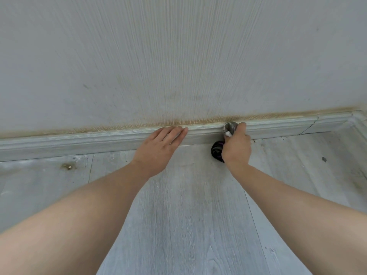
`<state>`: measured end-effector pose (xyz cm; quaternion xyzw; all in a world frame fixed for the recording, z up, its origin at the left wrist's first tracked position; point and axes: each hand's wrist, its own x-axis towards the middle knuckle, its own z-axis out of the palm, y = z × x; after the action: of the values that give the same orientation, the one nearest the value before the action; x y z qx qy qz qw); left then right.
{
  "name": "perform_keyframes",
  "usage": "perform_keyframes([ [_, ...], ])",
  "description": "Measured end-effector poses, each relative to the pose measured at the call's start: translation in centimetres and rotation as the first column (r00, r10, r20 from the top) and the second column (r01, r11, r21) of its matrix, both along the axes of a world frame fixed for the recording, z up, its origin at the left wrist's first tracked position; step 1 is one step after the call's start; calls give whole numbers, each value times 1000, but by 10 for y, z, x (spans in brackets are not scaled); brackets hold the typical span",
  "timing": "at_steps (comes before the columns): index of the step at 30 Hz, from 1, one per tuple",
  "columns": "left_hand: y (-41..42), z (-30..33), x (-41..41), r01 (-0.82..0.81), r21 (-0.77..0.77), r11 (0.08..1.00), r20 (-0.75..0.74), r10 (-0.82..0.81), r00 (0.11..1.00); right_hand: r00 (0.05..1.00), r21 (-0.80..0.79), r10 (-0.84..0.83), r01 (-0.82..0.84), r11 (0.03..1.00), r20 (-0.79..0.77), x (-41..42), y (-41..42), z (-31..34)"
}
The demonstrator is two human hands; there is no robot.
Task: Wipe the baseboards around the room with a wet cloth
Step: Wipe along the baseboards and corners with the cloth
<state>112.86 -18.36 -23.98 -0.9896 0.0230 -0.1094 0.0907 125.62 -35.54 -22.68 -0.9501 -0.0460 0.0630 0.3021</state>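
A pale grey baseboard (79, 140) runs along the foot of the wall, from the left edge to a corner at the far right. My right hand (237, 144) grips a bunched dark grey cloth (230, 127) and holds it against the top of the baseboard; a darker end of the cloth hangs below my hand near the floor. My left hand (161, 145) lies with straight fingers on the baseboard's top edge, a little to the left of the cloth.
A brownish dirt band (139, 126) lines the textured wall just above the baseboard. The grey wood-look floor (188, 215) shows a rusty stain (68, 166) at left and a small dark speck (324, 159) at right. The baseboards meet in a corner (355, 118).
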Motion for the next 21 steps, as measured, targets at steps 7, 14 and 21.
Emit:
perform_keyframes([
  [7,-4,-3,0,-20,38,999,-9,20,1000,948,-29,318,-318,948,-7,-34,30,-4],
  [14,-5,5,0,-25,42,999,-26,26,999,998,25,60,-59,998,-19,10,-11,-3],
  [21,-4,6,-5,-69,30,997,-47,70,996,986,15,159,-158,987,-42,-24,23,5],
])
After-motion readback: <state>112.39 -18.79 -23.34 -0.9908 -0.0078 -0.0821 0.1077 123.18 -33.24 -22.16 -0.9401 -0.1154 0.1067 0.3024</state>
